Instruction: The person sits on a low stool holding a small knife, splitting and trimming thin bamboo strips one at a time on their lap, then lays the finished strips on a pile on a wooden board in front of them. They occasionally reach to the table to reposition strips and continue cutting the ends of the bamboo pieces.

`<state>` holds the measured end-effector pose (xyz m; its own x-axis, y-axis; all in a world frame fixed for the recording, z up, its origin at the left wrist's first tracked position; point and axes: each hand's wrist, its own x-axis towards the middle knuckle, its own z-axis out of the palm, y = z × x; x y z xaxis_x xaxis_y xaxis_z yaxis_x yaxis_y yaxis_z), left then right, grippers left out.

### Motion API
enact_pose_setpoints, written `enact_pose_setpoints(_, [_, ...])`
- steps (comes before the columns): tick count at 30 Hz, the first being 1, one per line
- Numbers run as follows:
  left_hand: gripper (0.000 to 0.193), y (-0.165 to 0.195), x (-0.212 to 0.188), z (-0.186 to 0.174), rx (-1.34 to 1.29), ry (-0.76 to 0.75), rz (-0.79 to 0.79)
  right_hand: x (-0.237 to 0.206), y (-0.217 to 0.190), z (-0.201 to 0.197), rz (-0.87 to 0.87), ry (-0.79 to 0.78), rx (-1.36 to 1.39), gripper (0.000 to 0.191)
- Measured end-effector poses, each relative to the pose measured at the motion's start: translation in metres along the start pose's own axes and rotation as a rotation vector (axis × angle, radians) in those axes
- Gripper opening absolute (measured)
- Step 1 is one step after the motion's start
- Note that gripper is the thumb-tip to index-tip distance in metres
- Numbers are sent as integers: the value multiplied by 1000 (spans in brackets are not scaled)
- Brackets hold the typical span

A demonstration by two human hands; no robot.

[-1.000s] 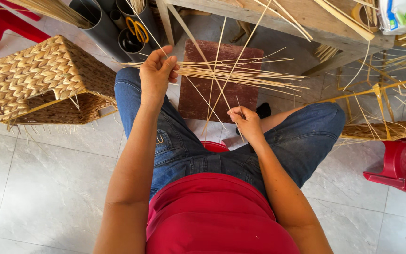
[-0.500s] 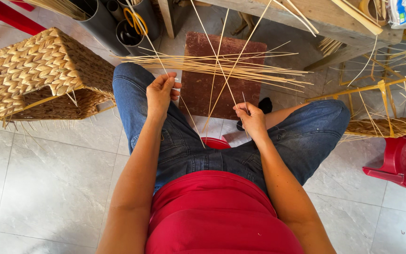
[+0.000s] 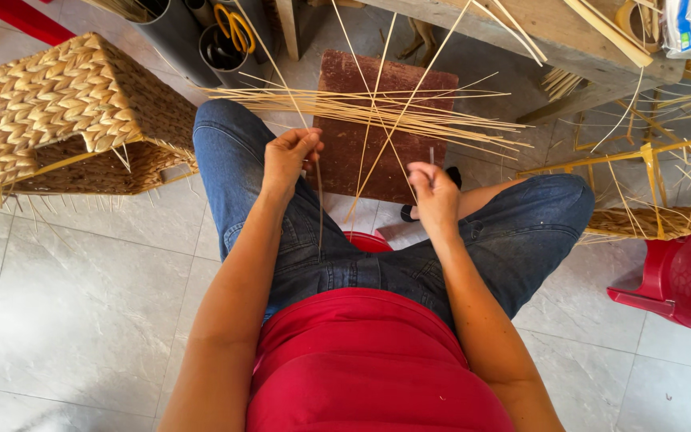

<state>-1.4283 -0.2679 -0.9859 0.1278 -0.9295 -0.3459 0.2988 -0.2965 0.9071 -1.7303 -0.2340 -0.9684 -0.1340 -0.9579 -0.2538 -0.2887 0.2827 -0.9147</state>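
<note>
Seated on a low red stool point(image 3: 368, 240), knees apart, thin straw-coloured strips point(image 3: 377, 112) fanned across the lap and over a brown block point(image 3: 361, 160) on the floor.

Step in hand, as I read it: sorting or picking single strips out of the bundle. To do it well, keep the bundle lying flat and level across the knee, draw one strip at a time along its length instead of sideways, and pinch near the end so it does not kink or snap. Loose upright strips cross the bundle; best kept out of the pull line.

Left hand point(image 3: 288, 156): closed to a narrow pinch, fingertips together on one or a few strips just below the bundle's near edge, over the left knee. A single strip hangs down from this grip along the thigh.

Right hand point(image 3: 433, 192): fingers curled in, thumb against forefinger, gripping what looks like a short strip end that sticks up above the knuckles. Exactly how many strips it holds cannot be told.

Hands are near each other, not touching.

Round about: woven basket point(image 3: 57, 104) lying on the tile floor just beside the left knee; dark tubes with yellow-handled scissors point(image 3: 237, 28) beyond it; wooden worktop point(image 3: 553, 32) ahead; half-woven frame point(image 3: 665, 184) and a red plastic chair point(image 3: 681, 280) to the right.
</note>
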Motion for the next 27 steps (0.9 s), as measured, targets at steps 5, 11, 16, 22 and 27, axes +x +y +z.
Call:
enact_pose_setpoints(5, [19,-13,-12,23,-108,-116,-42,-24,-31,44,-385,-392,-57,26])
enact_pose_setpoints(11, [24,-20,-34,43,-93,-188,-92,-28,-42,50,92,-482,174,25])
enact_pose_setpoints(16, [31,-15,-28,33,-290,-168,-85,-19,-44,-8,139,-346,435,18])
enact_pose_setpoints(22, [26,-18,-25,24,-327,-38,-124,-36,-38,-136,131,32,537,18])
enact_pose_setpoints(27, [22,-22,-27,24,-230,-48,-160,-62,-16,-216,171,248,546,16])
